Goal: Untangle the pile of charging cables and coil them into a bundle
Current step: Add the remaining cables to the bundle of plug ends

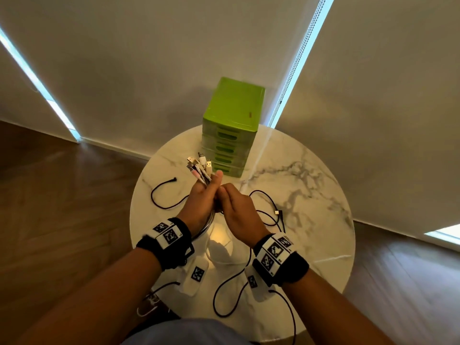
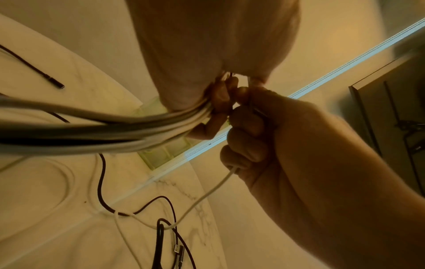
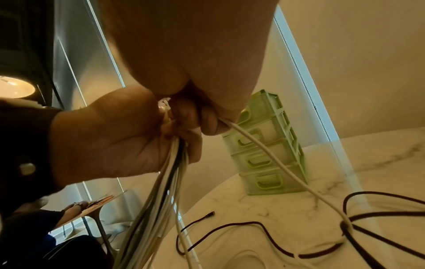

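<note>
Over the middle of the round marble table (image 1: 318, 185) my left hand (image 1: 202, 195) grips a bundle of mostly white charging cables (image 2: 115, 127). Their plug ends (image 1: 200, 165) stick up past my thumb. The bundle hangs down from my fist (image 3: 158, 196) toward my body. My right hand (image 1: 235, 204) is pressed against the left one, its fingers curled round a single white cable (image 3: 276, 163). That cable runs down to the table and crosses black cables (image 3: 345, 225). More black cables lie loose on the left (image 1: 159, 195), on the right (image 1: 271, 207) and near the front edge (image 1: 224, 290).
A green stack of small drawers (image 1: 231, 125) stands at the far edge of the table, just behind my hands. Wooden floor (image 1: 62, 195) surrounds the table, with blinds (image 1: 373, 95) on the walls behind. A lit lamp (image 3: 16, 89) shows in the right wrist view.
</note>
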Tool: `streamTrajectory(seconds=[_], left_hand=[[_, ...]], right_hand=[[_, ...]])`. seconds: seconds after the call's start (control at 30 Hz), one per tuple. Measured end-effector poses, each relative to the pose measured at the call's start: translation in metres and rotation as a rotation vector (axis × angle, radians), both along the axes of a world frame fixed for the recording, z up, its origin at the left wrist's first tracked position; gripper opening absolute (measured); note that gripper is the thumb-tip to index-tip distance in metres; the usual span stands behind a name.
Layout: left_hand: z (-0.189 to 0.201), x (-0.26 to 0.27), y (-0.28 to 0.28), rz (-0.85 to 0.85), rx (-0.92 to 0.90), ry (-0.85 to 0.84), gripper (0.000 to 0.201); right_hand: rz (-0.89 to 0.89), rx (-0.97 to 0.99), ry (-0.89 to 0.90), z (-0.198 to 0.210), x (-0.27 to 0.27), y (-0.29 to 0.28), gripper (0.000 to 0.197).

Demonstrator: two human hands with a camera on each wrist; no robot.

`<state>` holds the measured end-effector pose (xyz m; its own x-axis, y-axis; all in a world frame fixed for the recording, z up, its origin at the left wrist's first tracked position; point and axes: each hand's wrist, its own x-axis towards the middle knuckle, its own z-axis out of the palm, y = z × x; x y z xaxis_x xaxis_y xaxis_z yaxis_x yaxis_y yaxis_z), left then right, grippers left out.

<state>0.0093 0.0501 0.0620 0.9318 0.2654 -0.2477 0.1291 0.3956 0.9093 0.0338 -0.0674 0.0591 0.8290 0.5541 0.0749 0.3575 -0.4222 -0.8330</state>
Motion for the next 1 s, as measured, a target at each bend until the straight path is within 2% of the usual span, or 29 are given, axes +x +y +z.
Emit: streamTrajectory(seconds=[0.1, 0.2, 0.33, 0.43, 0.53, 0.63, 0.7, 0.77, 0.83, 0.9, 1.0], left_hand=[[0.0, -0.002, 0.005, -0.009, 0.239, 0.026, 0.037], [0.0, 0.004, 0.019, 0.058, 0.293, 0.054, 0.044], [0.01, 0.013, 0.053, 0.149, 0.107, 0.014, 0.051], [0.023, 0.011, 0.082, 0.227, -0.03, -0.06, 0.04], [0.03, 0.006, 0.098, 0.187, -0.049, -0.104, 0.035], [0.03, 0.001, 0.092, 0.105, -0.007, -0.101, 0.039], [0.03, -0.002, 0.082, 0.049, 0.052, -0.082, 0.042], [0.028, -0.004, 0.073, -0.029, 0.16, -0.014, 0.047], [0.026, -0.004, 0.063, -0.113, 0.251, 0.072, 0.052], [0.022, -0.003, 0.052, -0.17, 0.288, 0.122, 0.058], [0.022, -0.003, 0.039, -0.168, 0.235, 0.13, 0.053]], right_hand=[[0.011, -0.01, 0.033, 0.006, 0.003, -0.002, 0.035], [0.082, -0.12, 0.075, 0.004, 0.005, -0.012, 0.051], [0.197, -0.293, 0.168, -0.032, 0.005, -0.037, 0.055], [0.276, -0.437, 0.24, -0.064, 0.006, -0.059, 0.048], [0.274, -0.581, 0.085, -0.074, 0.024, -0.07, 0.039], [0.278, -0.809, -0.096, -0.063, 0.052, -0.064, 0.036], [0.123, -0.904, -0.241, -0.052, 0.072, -0.058, 0.044], [-0.068, -0.811, -0.379, -0.038, 0.085, -0.048, 0.051], [-0.139, -0.524, -0.393, -0.017, 0.083, -0.035, 0.046], [-0.079, -0.256, -0.355, 0.004, 0.07, -0.019, 0.033], [0.156, -0.117, -0.266, 0.027, 0.04, 0.001, 0.027]])
